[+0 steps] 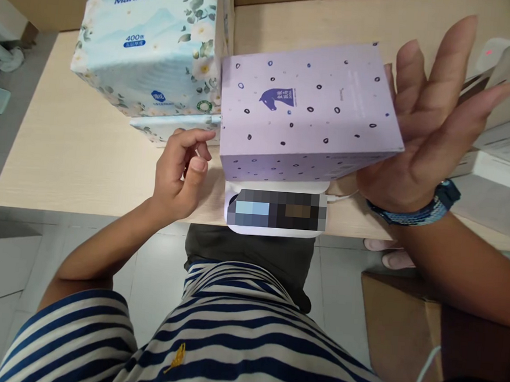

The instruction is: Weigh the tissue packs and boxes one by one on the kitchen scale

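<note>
A lilac cardboard box (304,110) with small dark rings and a blue horse-head print stands on a white flat device (277,185), which has a blurred-out display at its front. My left hand (181,171) is beside the box's left edge, fingers loosely curled with the thumb apart, holding nothing. Its index fingertip is close to the box; I cannot tell whether it touches. At the box's right end, my right hand (426,121) is open with fingers spread and palm turned up. The box's right edge hides part of that palm, so contact there is unclear.
Packs of Manhua tissues (151,50) are stacked left of the box on the wooden table (65,160). White and patterned boxes (496,179) stand at the right. A thin white cable (344,197) runs from the device. An open brown carton (396,323) sits on the floor.
</note>
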Available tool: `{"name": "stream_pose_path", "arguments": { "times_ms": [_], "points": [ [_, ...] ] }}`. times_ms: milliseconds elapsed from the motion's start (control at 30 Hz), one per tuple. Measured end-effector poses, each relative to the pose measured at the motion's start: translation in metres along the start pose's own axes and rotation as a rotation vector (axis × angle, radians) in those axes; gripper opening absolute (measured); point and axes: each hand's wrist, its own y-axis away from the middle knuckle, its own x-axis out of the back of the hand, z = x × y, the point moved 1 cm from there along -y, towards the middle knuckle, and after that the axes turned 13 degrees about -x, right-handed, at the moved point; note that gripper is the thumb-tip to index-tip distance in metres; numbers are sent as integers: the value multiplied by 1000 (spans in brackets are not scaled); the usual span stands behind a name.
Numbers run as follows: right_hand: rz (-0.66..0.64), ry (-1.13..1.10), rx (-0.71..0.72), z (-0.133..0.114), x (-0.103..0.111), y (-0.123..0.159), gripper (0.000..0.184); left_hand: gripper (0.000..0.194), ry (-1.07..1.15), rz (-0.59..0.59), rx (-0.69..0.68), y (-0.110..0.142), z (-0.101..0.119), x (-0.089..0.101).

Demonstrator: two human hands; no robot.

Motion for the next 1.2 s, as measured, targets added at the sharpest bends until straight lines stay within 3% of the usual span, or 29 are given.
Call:
{"name": "stream_pose_path", "arguments": {
  "times_ms": [67,133,300,467,700,833,967,1067,1200],
  "points": [
    [25,-108,183,2,2,-1,53,44,-26,10,-11,-1,1,0],
    [15,-146,257,3,4,-2,51,42,-58,14,-44,-3,2,0],
    [-11,-169,223,6,7,-2,52,41,-69,-2,-75,-2,3,1],
    [0,-147,151,20,15,-6,71,45,-108,6,-20,1,1,2],
    [12,-136,86,24,10,-7,87,40,-132,-37,-106,-4,11,2],
    [-50,-179,45,35,3,-3,63,51,20,-21,75,-1,41,-5],
    [7,-159,56,44,2,-1,59,62,199,-8,370,7,64,-13],
    [42,-145,49,42,3,1,58,71,350,-57,518,9,69,-17],
    [99,-99,149,36,10,-3,59,89,435,-104,619,6,65,-19]
  ]
}}
